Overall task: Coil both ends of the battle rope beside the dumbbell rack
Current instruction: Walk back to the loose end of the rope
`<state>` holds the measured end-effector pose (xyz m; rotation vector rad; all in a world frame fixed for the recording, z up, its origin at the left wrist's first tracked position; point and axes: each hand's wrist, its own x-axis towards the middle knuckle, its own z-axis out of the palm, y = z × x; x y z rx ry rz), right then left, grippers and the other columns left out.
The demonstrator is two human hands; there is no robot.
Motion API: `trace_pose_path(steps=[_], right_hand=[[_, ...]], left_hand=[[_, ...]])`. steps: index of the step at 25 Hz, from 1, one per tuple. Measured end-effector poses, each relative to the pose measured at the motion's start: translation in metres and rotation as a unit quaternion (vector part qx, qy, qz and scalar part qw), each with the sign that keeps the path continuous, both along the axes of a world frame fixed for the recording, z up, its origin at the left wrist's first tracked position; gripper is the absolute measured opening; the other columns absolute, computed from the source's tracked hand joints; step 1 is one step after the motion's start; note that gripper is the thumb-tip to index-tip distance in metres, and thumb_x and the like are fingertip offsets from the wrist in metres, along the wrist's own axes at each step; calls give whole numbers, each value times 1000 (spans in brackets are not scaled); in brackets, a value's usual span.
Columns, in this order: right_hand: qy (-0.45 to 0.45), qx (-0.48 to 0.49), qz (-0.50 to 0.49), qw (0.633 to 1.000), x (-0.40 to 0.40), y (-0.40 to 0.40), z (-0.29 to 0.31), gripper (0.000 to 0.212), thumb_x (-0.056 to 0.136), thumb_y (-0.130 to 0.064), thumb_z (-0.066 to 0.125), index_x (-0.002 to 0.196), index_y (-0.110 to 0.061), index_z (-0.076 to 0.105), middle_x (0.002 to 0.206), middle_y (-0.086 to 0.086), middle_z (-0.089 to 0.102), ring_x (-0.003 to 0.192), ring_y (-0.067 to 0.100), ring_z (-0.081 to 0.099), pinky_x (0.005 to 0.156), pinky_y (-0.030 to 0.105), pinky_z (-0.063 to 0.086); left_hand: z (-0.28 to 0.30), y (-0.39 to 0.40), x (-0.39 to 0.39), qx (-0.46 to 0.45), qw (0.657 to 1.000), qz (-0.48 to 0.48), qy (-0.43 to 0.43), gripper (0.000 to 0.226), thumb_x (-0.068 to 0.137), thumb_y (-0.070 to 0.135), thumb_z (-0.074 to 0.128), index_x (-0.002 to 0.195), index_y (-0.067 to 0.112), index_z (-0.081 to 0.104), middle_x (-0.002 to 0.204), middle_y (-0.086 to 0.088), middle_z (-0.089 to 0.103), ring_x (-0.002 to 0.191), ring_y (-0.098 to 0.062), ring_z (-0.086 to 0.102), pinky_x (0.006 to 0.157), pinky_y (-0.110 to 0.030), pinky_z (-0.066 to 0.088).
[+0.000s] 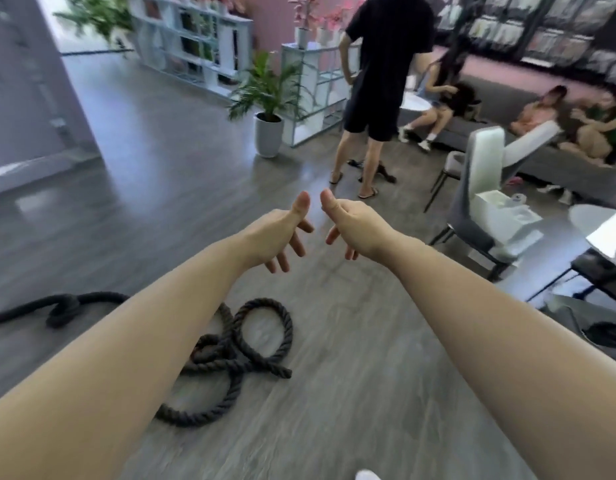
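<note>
On the grey floor (334, 341) the battle rope (251, 341) lies loosely coiled, well below both hands' relaxed, empty fingers (292, 244).

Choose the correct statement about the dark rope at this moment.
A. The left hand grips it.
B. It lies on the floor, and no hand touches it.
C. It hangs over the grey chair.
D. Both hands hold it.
B: the rope lies in loose loops on the floor, while the left hand and right hand are raised above it with relaxed, empty fingers.

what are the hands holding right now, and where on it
Nothing. The left hand and right hand are both open in the air, while the thick dark twisted battle rope lies on the floor.
</note>
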<state>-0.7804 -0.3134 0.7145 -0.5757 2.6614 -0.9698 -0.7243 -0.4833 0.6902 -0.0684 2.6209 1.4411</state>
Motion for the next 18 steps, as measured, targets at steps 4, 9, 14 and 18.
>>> trace_pose_path(steps=[4,9,14,18], right_hand=[[8,0,95,995,-90,8,-50,72,91,-78,24,117,-22,61,91,6,71,58,18,63,53,31,52],[-16,17,162,986,-157,27,-106,73,91,-78,24,115,-20,62,91,5,70,63,22,65,65,42,59],[-17,-4,169,985,-182,48,-200,67,93,-74,25,127,-26,56,92,4,69,65,20,63,54,33,53],[0,-16,172,985,-175,55,-302,75,92,-78,23,134,-24,54,92,3,69,68,22,66,57,37,57]], left_hand=[[-49,26,-57,10,993,114,-19,110,65,92,2,125,21,62,96,-5,73,61,-22,70,51,-31,49],[-102,59,-109,31,978,204,-23,130,39,108,5,118,23,64,93,-6,74,60,-25,68,49,-32,48],[-191,84,-126,19,971,238,-16,134,35,109,8,122,23,63,91,-6,75,59,-26,68,50,-34,49],[-291,92,-110,-16,966,259,-10,134,36,107,4,125,24,61,91,-4,75,63,-26,71,52,-34,50]])
